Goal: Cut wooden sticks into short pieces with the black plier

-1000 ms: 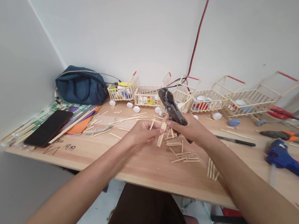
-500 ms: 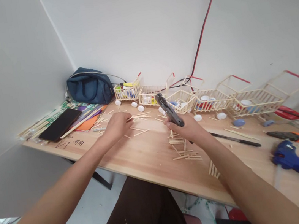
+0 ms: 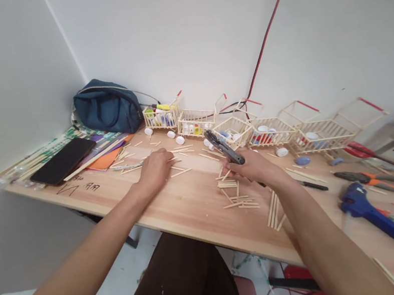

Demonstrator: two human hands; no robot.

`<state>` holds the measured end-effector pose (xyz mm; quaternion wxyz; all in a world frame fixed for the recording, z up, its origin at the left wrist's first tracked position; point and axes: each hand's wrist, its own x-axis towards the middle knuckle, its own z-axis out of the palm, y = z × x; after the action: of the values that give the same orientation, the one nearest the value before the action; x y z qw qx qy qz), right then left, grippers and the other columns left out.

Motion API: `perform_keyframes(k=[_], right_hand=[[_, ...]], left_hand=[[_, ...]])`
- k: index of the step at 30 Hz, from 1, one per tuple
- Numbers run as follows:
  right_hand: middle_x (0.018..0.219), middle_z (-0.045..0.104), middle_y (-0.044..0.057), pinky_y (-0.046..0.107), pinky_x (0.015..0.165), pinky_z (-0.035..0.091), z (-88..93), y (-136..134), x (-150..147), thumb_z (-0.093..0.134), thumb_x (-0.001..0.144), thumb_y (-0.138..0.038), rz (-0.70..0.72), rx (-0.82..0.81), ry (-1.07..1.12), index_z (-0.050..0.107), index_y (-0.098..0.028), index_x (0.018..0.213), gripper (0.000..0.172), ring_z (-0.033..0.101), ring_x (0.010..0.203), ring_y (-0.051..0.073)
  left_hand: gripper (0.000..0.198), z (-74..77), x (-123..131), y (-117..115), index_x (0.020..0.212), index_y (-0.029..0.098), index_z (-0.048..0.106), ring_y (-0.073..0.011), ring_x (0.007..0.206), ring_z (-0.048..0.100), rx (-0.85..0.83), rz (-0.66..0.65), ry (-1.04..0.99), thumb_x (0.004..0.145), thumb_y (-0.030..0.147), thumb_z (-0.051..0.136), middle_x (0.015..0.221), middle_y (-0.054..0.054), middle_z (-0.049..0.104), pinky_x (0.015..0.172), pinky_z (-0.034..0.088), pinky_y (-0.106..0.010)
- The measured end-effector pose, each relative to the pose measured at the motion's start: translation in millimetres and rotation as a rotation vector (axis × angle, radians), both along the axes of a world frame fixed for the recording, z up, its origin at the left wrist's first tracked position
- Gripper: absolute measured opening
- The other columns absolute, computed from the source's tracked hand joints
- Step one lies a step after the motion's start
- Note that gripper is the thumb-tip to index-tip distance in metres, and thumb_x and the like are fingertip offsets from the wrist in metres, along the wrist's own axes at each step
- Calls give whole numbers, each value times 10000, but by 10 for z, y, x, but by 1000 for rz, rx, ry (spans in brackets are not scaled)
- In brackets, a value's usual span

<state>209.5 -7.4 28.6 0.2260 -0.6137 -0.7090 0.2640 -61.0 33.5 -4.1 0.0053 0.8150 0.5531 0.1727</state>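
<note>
Gripping a dark metallic tool [image 3: 224, 147], the right hand [image 3: 252, 165] curls around it; the left hand [image 3: 157, 168], fingers bent, hold indiscernible, rests beside slim pale sticks [image 3: 181, 172] on the wood-grained desk [image 3: 187, 202], below white walls [image 3: 169, 30].

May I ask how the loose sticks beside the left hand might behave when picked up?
The loose sticks by the left hand look thin, so they are probably light and may snap if bent. Their straightness suggests they are stiff rather than floppy. Some lie close together, so neighbours might shift when one is pushed.
</note>
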Motion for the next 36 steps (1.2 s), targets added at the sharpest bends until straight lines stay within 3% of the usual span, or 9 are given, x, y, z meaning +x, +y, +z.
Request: perform_keyframes(k=[8, 14, 17, 20, 24, 30, 34, 36], right_hand=[[711, 718, 38, 231, 573, 433, 114, -40, 83, 514, 784, -159, -27, -128, -133, 677, -178, 764, 166, 651, 631, 151], [697, 714, 37, 250, 580, 448, 109, -34, 97, 544, 772, -199, -56, -10, -55, 672, -186, 707, 144, 628, 574, 148], [670, 694, 25, 254, 569, 442, 109, -54, 14, 550, 753, -212, -37, 61, 66, 663, -185, 748, 116, 607, 569, 148], [660, 663, 22, 260, 561, 427, 114, -94, -105, 568, 767, -307, -7, 111, 196, 659, -171, 856, 186, 574, 571, 147], [673, 622, 19, 266, 579, 414, 82, -126, -225, 575, 767, -412, 45, 153, 279, 637, -161, 887, 285, 542, 594, 145], [669, 593, 17, 287, 618, 402, -5, -89, -258, 548, 756, -408, 48, 255, 211, 586, -179, 775, 234, 533, 635, 163], [664, 606, 17, 287, 625, 397, -33, -69, -259, 541, 756, -389, 32, 294, 143, 583, -183, 763, 210, 547, 636, 170], [659, 604, 16, 284, 624, 394, -45, -65, -265, 540, 752, -383, 51, 295, 120, 583, -186, 752, 202, 542, 631, 168]], left_hand=[[217, -45, -43, 26, 770, 169, 690, -193, 848, 584, 9, -11, -111, 888, 270, 538, 916, -82, 661, 711, 388, -280], [235, -7, 1, -21, 713, 152, 653, -176, 787, 552, 117, -85, -296, 885, 247, 524, 809, -65, 633, 682, 365, -277], [291, 58, 105, -70, 666, 131, 651, -140, 663, 508, -59, -159, -606, 848, 349, 587, 670, -29, 592, 613, 341, -253], [359, 124, 264, -158, 759, 107, 702, -94, 545, 443, -459, -186, -969, 741, 466, 694, 629, -11, 597, 523, 286, -224], [446, 127, 474, -286, 794, 86, 730, -38, 437, 286, -758, -210, -1160, 601, 480, 810, 500, 30, 498, 459, 159, -213], [465, -10, 635, -328, 835, 82, 750, -29, 438, 248, -851, -255, -1254, 570, 453, 840, 500, 35, 477, 455, 125, -217], [435, -2, 659, -346, 809, 80, 755, -28, 427, 210, -854, -251, -1235, 578, 440, 835, 430, 68, 379, 460, 97, -223], [414, 19, 667, -362, 746, 80, 751, -31, 438, 253, -808, -242, -1232, 545, 428, 850, 444, 53, 431, 466, 129, -218]])
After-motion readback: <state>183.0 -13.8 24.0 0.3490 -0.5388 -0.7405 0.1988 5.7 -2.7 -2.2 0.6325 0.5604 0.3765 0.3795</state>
